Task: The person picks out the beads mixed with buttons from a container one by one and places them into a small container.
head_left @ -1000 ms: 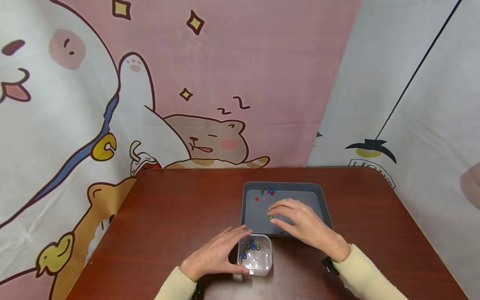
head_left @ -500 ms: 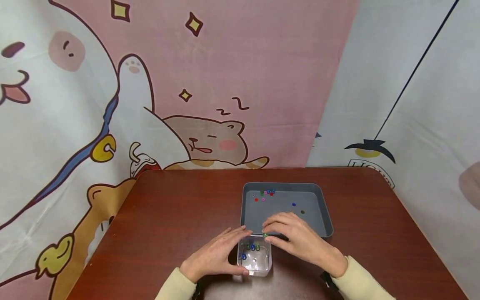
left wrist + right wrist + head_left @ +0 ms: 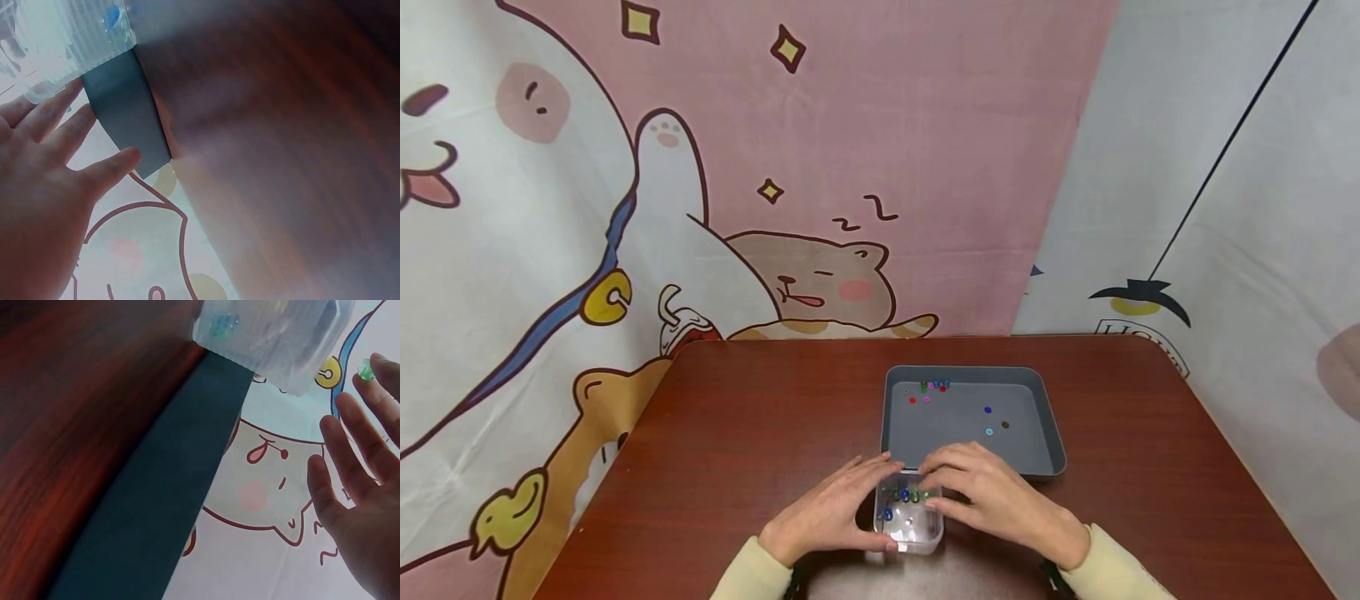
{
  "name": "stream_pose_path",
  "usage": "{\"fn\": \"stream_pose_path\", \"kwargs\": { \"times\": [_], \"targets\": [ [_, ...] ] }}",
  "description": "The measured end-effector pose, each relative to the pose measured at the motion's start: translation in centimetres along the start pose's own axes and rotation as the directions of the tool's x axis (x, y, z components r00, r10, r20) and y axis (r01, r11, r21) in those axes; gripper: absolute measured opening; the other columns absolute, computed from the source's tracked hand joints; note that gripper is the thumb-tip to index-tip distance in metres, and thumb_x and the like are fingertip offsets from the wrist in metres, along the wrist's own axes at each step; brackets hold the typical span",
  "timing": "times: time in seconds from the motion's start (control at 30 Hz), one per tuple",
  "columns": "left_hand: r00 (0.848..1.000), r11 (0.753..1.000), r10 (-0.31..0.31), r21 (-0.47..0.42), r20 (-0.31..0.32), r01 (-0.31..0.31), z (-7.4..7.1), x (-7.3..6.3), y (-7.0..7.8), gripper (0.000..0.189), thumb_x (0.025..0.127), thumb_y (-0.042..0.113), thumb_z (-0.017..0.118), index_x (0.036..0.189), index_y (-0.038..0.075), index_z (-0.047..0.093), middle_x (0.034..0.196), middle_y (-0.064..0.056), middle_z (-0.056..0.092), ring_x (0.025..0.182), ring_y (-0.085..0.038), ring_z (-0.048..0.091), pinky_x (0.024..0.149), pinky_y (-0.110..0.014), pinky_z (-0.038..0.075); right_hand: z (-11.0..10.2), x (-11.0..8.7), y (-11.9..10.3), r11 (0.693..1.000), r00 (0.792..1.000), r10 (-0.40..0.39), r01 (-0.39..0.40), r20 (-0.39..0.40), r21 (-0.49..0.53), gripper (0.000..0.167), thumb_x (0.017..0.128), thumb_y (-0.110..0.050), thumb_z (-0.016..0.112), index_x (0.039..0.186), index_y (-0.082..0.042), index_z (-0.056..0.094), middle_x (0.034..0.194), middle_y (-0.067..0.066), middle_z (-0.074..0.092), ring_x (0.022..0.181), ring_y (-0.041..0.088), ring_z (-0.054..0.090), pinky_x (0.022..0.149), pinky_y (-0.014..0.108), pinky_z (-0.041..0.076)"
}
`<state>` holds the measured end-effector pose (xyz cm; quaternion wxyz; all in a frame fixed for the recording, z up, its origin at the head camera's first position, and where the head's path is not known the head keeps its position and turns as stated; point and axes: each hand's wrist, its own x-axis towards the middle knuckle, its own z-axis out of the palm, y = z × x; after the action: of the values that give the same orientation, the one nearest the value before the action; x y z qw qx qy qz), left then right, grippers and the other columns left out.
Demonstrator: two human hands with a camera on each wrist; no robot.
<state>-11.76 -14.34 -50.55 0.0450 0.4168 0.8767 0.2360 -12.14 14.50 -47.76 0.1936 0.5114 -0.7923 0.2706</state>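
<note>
In the head view a small clear plastic box [image 3: 928, 533] stands on the table, with several green and blue beads [image 3: 905, 495] inside. My left hand [image 3: 827, 510] holds the box from its left, thumb at the near side and fingertips at the far left corner. My right hand [image 3: 985, 496] is over the box's right side. Between its thumb and index finger it pinches a green bead [image 3: 366, 369], seen clearly in the right wrist view; the other fingers are spread. The left wrist view shows the fingers of the left hand [image 3: 50, 169] against the box.
Just beyond the box lies a shallow grey tray [image 3: 955, 442]. Several small coloured beads [image 3: 934, 385] cluster at its far left. A dark blue bead [image 3: 988, 410], a brown bead [image 3: 1005, 425] and a light blue bead [image 3: 989, 432] lie toward its right. A printed cloth [image 3: 970, 167] hangs behind the table.
My right hand has moved from above the tray toward me and slightly left, over the box, carrying the green bead. Beads at the tray's right have come into sight. The left hand stays at the box.
</note>
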Motion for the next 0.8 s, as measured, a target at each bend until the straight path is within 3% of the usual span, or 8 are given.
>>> {"fn": "stream_pose_path", "kwargs": {
  "times": [0.37,0.8],
  "targets": [
    [1.0,1.0,0.01,0.001,-0.004,-0.01,-0.04,0.0,0.05,0.096,0.086,0.065,0.073,0.158,0.01,0.04,0.158,-0.01,0.047,0.15,-0.023,0.038,0.119,-0.058,0.035,0.98,-0.67,0.11,1.0,0.999,-0.011,0.012,0.048,-0.028,0.02,0.086,-0.024,0.085,0.104,-0.02,0.076,0.117,-0.005,0.07,0.111,0.015,0.064,0.09,0.041,0.056],
    [1.0,1.0,0.014,0.007,-0.008,-0.014,-0.06,0.01,0.09,0.097,0.085,0.065,0.075,0.158,0.01,0.04,0.158,-0.01,0.048,0.15,-0.024,0.038,0.119,-0.058,0.035,0.46,-0.86,0.53,0.999,0.997,0.049,-0.048,0.061,-0.025,0.019,0.097,-0.036,0.074,0.109,-0.021,0.076,0.12,-0.007,0.069,0.113,0.013,0.064,0.092,0.039,0.055]
  ]
}}
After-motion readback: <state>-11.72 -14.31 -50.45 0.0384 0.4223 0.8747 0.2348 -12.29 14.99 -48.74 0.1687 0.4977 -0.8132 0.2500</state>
